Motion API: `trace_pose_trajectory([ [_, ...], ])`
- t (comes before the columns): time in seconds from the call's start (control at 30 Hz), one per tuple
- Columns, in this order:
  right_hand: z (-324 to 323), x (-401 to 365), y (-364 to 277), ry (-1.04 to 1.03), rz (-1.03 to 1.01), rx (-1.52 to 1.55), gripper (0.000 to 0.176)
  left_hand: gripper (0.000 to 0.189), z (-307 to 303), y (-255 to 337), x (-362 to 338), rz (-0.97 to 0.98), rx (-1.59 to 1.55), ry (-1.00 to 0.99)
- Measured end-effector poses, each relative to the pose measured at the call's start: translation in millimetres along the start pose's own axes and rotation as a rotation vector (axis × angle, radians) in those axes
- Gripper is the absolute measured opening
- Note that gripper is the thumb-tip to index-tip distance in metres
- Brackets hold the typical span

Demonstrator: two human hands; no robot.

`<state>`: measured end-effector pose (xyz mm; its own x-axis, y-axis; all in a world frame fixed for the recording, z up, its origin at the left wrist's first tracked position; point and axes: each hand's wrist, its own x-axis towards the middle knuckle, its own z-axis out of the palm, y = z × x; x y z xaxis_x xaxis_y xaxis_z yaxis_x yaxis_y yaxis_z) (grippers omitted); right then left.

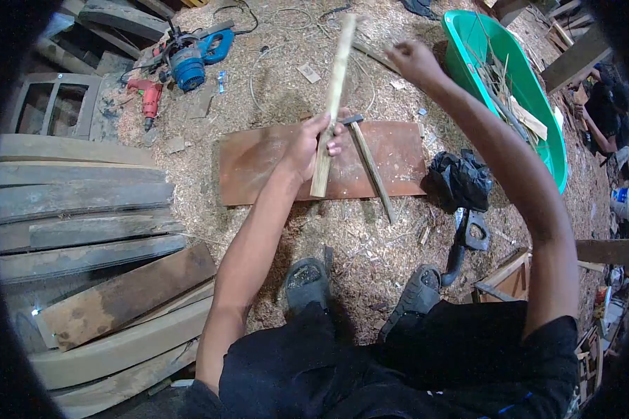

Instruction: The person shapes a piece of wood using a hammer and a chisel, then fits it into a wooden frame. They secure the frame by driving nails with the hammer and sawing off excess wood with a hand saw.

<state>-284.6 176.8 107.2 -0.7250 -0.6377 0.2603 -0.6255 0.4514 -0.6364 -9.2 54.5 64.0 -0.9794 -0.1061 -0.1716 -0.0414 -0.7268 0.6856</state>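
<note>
My left hand is wrapped round a pale wooden strip, which is held tilted with its far end up over the floor. Beneath it, a reddish-brown board lies flat on the wood shavings. A hammer rests across that board, its dark head beside my left fingers and its wooden handle pointing toward my feet. My right hand is raised at the upper right, close to the green tub, with its fingers curled in. Whatever it may hold is too small or hidden to name. A thin stick shows near its fingertips.
At the right stands a green tub with wood scraps. A black plastic bag sits by the board. Blue power tool and red drill lie upper left. Thick planks line the left. Another person is at far right.
</note>
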Motion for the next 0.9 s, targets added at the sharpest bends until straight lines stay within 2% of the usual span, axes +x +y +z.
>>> trace_pose_trajectory([
  [0.03, -4, -17, -12, -0.195, 0.041, 0.039, 0.049, 0.043, 3, 5, 2, 0.023, -0.066, 0.043],
  [0.13, 5, -81, -35, -0.445, -0.096, 0.142, 0.038, 0.045, 3, 12, 5, 0.112, -0.145, 0.105],
  [0.17, 6, -100, -44, -0.569, -0.073, 0.21, 0.032, 0.046, 6, 12, 5, 0.132, -0.166, 0.125],
  [0.23, -5, -136, -80, -0.668, 0.039, 0.241, 0.029, 0.044, 12, 11, 7, 0.172, -0.206, 0.167],
  [0.27, -4, -146, -83, -0.671, -0.106, 0.264, 0.028, 0.04, 15, 10, 6, 0.205, -0.198, 0.183],
  [0.33, 24, -175, -75, -0.586, -0.1, 0.536, 0.031, 0.033, 20, 9, 4, 0.262, -0.181, 0.215],
  [0.43, 25, -184, -80, -0.642, -0.063, 0.566, 0.04, 0.024, 23, 5, 7, 0.347, -0.147, 0.332],
  [0.53, 6, -179, -91, -0.663, 0.099, 0.487, 0.037, 0.023, 27, 3, 9, 0.395, -0.213, 0.336],
  [0.67, -3, -181, -84, -0.637, 0.218, 0.469, 0.037, 0.027, 32, 3, 6, 0.392, -0.159, 0.399],
  [0.77, -9, -183, -77, -0.587, 0.134, 0.47, 0.035, 0.028, 31, -1, 6, 0.399, -0.099, 0.415],
  [0.9, -2, -178, -55, -0.631, 0.272, 0.624, 0.039, 0.025, 34, 3, 0, 0.396, 0.026, 0.441],
])
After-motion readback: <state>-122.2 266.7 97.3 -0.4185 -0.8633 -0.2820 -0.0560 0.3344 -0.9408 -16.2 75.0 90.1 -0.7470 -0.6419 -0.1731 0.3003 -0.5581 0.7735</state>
